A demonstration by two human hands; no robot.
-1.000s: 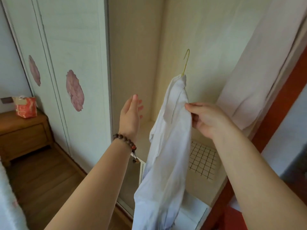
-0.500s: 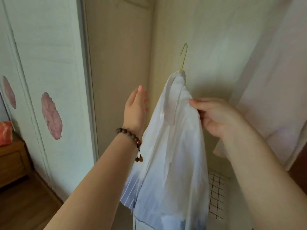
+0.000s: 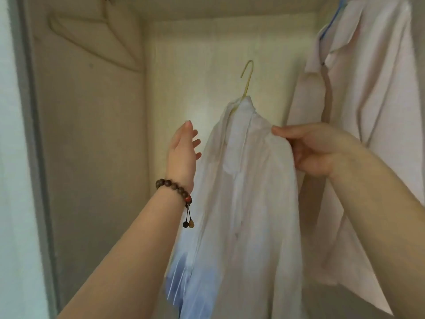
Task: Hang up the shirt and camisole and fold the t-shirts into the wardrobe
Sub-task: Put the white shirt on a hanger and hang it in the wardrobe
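1. Right hand [image 3: 315,150] pinches the white shirt [image 3: 248,203] at its shoulder; the shirt sits on a yellow hanger [image 3: 248,77] inside the wardrobe [image 3: 92,134]
2. Left hand [image 3: 182,153], fingers spread, holds nothing, just beside the shirt
3. A pink shirt [image 3: 368,111] hangs close behind the right hand

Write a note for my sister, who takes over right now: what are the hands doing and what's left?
Left hand: open, raised beside the white shirt.
Right hand: pinches the shirt's shoulder, holding it up inside the wardrobe.
Done: the shirt is on its yellow hanger; a pink shirt hangs at the right.
To do: hang the hanger up; its hook is free. Camisole and t-shirts are out of view.
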